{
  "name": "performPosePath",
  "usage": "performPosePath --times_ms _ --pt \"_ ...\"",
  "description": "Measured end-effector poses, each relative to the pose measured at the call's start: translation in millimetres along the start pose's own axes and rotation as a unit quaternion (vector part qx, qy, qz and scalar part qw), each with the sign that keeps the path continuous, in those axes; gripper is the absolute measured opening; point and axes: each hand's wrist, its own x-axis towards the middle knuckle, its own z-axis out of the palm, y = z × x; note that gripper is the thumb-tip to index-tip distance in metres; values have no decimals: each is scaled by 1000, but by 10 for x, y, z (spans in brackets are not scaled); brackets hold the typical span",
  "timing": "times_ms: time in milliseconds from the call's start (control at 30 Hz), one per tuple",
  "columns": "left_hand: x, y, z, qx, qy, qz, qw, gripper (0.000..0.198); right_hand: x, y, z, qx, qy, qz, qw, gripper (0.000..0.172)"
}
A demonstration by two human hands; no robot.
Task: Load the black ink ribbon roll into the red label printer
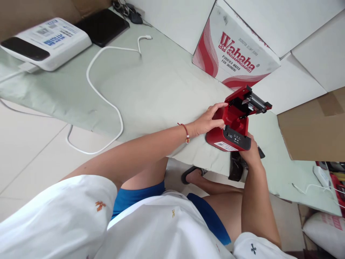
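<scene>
A red and black portable label printer [215,139] rests near the front edge of the green-covered table, its lid [239,94] raised and its red inner compartment showing. No paper roll is visible in the part I can see. My left hand [206,123] grips the printer's left side, thumb at the front rim and fingers at the back by the lid hinge. Around the right side wraps my right hand [250,153], its fingers partly hidden behind the body. A black strap or pouch [236,169] hangs over the table edge below the printer.
A Wahaha water carton [234,50] and white boxes stand behind the printer, with a brown carton [312,129] to the right. At the left lie a white device [64,46], a black phone [104,27], keys [130,12] and a loose white cable [99,93].
</scene>
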Motion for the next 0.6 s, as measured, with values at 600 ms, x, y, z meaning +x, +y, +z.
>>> performPosePath --times_ms 600 --pt "33 -64 6 -4 3 8 1000 81 -753 -231 -1059 148 54 64 985 43"
